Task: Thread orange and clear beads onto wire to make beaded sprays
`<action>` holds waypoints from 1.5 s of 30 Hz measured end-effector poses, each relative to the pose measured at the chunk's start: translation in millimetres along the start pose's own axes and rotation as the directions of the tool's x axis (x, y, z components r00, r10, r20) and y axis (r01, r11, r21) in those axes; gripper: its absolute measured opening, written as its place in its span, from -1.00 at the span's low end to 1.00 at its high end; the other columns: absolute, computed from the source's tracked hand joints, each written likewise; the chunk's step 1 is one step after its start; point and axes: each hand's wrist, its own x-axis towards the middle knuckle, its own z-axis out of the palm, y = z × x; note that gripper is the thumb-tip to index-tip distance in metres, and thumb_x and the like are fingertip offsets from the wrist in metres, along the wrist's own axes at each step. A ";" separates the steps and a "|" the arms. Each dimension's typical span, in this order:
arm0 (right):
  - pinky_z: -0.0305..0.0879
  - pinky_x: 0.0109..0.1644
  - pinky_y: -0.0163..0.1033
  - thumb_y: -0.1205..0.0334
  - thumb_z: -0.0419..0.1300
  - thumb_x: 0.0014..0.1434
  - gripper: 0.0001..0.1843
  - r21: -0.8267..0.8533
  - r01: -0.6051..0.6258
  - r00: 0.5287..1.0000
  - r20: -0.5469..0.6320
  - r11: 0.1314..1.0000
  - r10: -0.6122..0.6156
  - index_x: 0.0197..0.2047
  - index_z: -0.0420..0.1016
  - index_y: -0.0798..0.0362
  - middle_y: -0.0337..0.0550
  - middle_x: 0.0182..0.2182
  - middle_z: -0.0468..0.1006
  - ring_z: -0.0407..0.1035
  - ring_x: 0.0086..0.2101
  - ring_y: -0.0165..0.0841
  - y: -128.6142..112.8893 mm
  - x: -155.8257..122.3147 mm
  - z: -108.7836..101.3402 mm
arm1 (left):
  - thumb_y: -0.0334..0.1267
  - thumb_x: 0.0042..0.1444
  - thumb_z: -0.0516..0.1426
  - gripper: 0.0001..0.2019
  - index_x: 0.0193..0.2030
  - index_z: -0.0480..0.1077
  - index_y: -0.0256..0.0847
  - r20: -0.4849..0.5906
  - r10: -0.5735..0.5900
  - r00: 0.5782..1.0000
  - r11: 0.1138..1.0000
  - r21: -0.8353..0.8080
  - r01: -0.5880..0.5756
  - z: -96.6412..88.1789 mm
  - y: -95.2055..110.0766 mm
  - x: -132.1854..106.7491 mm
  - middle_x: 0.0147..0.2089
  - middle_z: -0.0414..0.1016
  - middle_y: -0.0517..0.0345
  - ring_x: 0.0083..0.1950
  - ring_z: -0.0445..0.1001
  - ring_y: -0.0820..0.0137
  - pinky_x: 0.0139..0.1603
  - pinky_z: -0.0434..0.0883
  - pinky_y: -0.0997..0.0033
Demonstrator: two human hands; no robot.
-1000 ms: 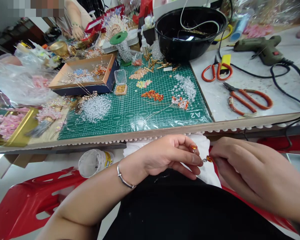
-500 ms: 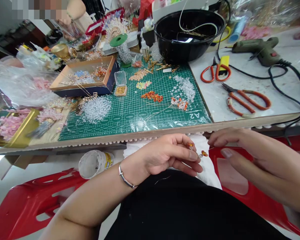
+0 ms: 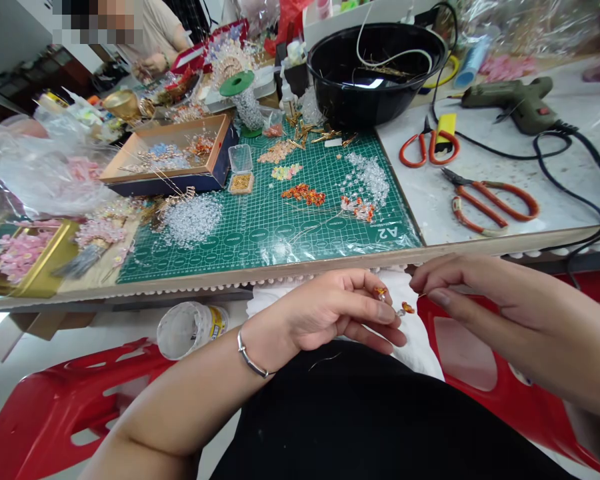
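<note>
My left hand [image 3: 335, 313] is in front of my lap, its fingertips pinching a thin wire strung with small amber-orange beads [image 3: 407, 307]. A second orange bead [image 3: 379, 291] sits by my left fingertips. My right hand [image 3: 480, 287] reaches in from the right, thumb and forefinger close together near the wire's far end. Whether they hold it, I cannot tell. Under both hands lies a white cloth [image 3: 410, 327] on my black-clothed lap [image 3: 360, 413]. A metal bangle [image 3: 250, 361] circles my left wrist.
Beyond the table edge [image 3: 260, 277], a green A2 cutting mat [image 3: 260, 247] holds bead piles. Orange-handled pliers [image 3: 495, 203], scissors [image 3: 425, 148], a glue gun [image 3: 510, 100] and a black bowl [image 3: 375, 73] lie further off. A co-worker's hand [image 3: 150, 67] works at top left. Red stool [image 3: 75, 407] below.
My right hand has lifted up and away from the lower bead, and its fingers now sit above the wire. My left hand stays nearly still. The table view has shifted slightly.
</note>
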 end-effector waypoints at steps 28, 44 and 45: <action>0.47 -0.10 -0.18 0.25 0.09 0.41 -0.86 -0.084 0.358 0.930 -0.056 0.930 -0.363 -0.12 0.48 -0.10 -0.13 -0.16 0.63 0.55 -0.15 -0.24 -11.0 21.0 0.0 | -0.39 -0.05 0.43 -0.74 -0.31 0.43 -0.29 -0.046 0.068 0.997 0.998 0.007 -0.068 -1.2 -1.8 -1.7 -0.36 0.62 0.11 -0.25 0.68 0.38 -0.01 0.58 0.33; 0.36 0.05 0.02 0.15 0.15 0.35 -0.82 -0.117 0.146 0.939 -0.295 0.982 -0.175 -0.04 0.53 -0.10 -0.04 -0.01 0.52 0.44 -0.01 -0.10 -24.1 14.6 2.0 | -0.38 -0.03 0.43 -0.75 -0.31 0.43 -0.28 -0.142 0.246 0.959 0.967 -0.037 -0.253 3.3 -4.0 0.7 -0.37 0.58 0.17 -0.25 0.62 0.41 0.02 0.44 0.35; 0.34 0.03 0.01 0.14 0.16 0.35 -0.83 -0.130 0.085 0.920 -0.372 0.988 -0.128 -0.03 0.52 -0.10 -0.05 -0.04 0.52 0.43 -0.03 -0.11 -26.4 11.8 2.6 | -0.38 -0.01 0.41 -0.77 -0.32 0.43 -0.28 -0.168 0.292 0.942 0.952 -0.046 -0.303 3.3 -3.5 1.1 -0.36 0.58 0.17 -0.23 0.61 0.42 0.02 0.42 0.37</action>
